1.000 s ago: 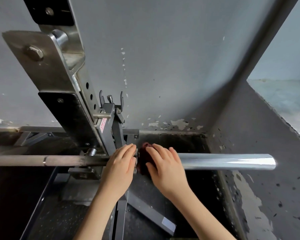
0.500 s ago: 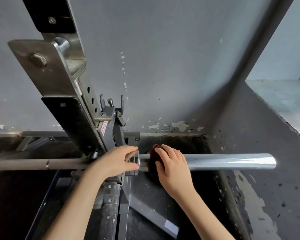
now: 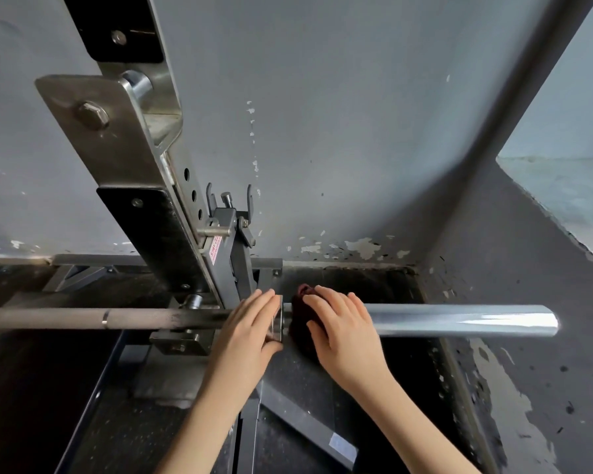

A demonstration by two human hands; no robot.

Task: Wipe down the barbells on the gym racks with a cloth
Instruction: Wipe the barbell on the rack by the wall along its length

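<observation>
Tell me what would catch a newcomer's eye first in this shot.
The shiny barbell sleeve running out to the right at mid-frame. At its inner end the right hand presses a dark red cloth around it, while the left hand grips the collar beside the slanted steel rack upright.

One barbell (image 3: 459, 325) spans the frame's middle, gripped by two hands, left (image 3: 245, 331) and right (image 3: 344, 331). One dark red cloth (image 3: 300, 323) sits between them. One rack upright (image 3: 144, 186) rises at upper left.
</observation>
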